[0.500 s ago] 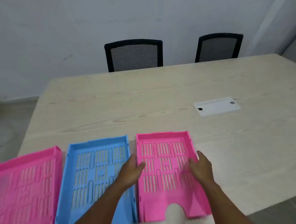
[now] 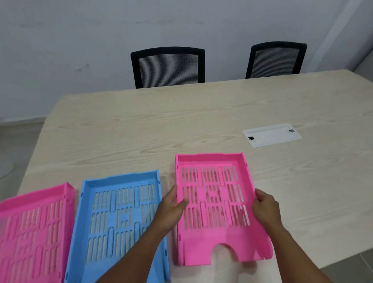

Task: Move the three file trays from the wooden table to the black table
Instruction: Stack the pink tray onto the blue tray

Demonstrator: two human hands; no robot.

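Note:
Three slotted plastic file trays lie side by side near the front edge of the wooden table [image 2: 182, 127]. The right pink tray [image 2: 216, 201] is gripped at both long sides: my left hand [image 2: 172, 206] holds its left rim with the thumb inside, and my right hand [image 2: 264, 208] holds its right rim. Its front end hangs slightly past the table edge. The blue tray [image 2: 118, 220] lies just left of it, under my left forearm. A second pink tray [image 2: 20, 233] lies at the far left, partly out of frame. No black table is in view.
A white cable cover plate [image 2: 272, 135] is set into the tabletop behind and to the right. Two black mesh chairs [image 2: 168, 67] [image 2: 276, 59] stand at the table's far side against a grey wall. Floor shows at the left and bottom right.
Both hands have closed onto the sides of the right pink tray, and it looks slightly raised and tilted. The other two trays have not moved.

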